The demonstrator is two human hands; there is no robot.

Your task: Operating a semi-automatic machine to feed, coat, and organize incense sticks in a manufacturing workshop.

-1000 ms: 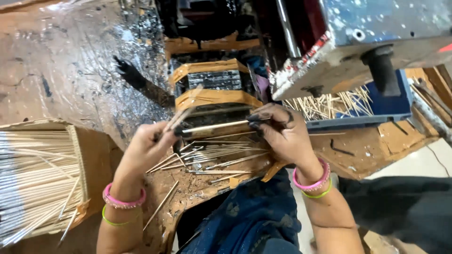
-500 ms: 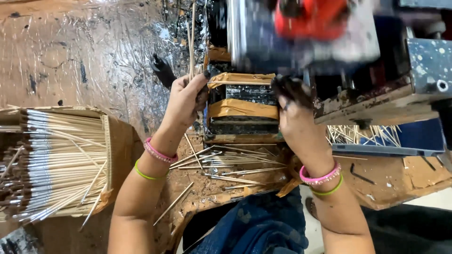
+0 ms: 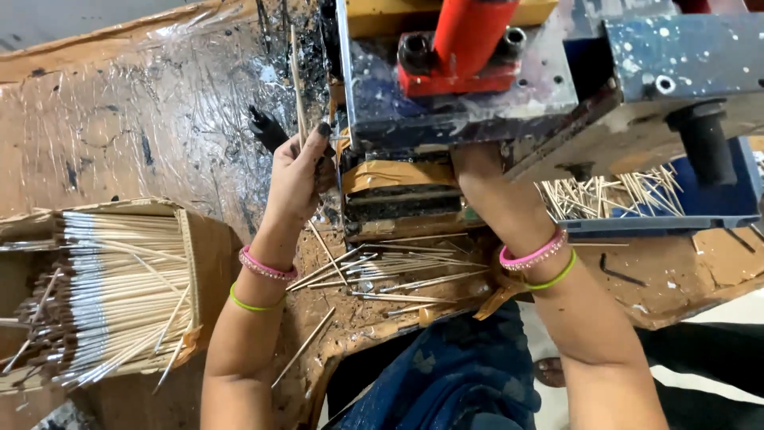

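Thin bamboo stick [image 3: 296, 76] held upright at the machine, upper centre of the frame.
Left hand [image 3: 298, 175] is closed around the stick's lower end beside the paint-spattered machine [image 3: 461, 87]; half a second ago it gripped a similar stick, lower in the frame. Right hand is now hidden under the machine's plate, only the forearm [image 3: 509, 211] showing, so its grip cannot be told; earlier its fingers were visible. Loose sticks [image 3: 390, 275] lie on the bench [image 3: 660, 283]; a box of sticks [image 3: 103, 287] sits at lower left.
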